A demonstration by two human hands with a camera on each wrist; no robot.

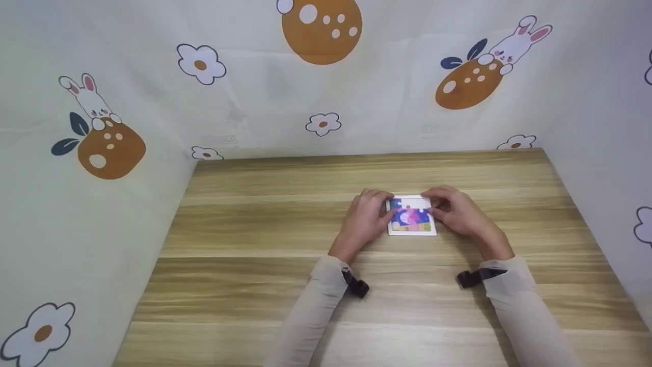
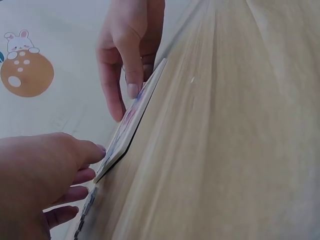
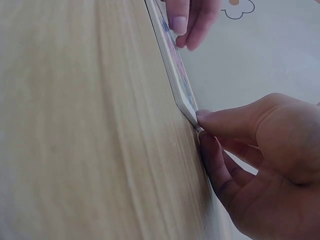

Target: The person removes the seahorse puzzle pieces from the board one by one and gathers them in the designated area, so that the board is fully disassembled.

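Note:
A small square jigsaw puzzle (image 1: 411, 220) in a white frame lies on the wooden table. Its picture is blue and pink, and a white patch shows in its upper part. My left hand (image 1: 364, 216) holds the puzzle's left side, thumb on the face and index finger at the far left corner. At the opposite side, my right hand (image 1: 461, 214) grips the right edge between thumb and curled fingers. In the right wrist view the thumb and index fingertips (image 3: 204, 116) meet at the frame's corner. Below the left fingers, a thin dark-edged jagged strip (image 2: 86, 212) partly shows in the left wrist view.
The wooden table (image 1: 244, 229) reaches back to a pale wall covering (image 1: 254, 102) printed with rabbits, orange fruit and flowers. Similar covering hangs on both sides. Black wrist straps (image 1: 356, 284) sit over the light sleeves.

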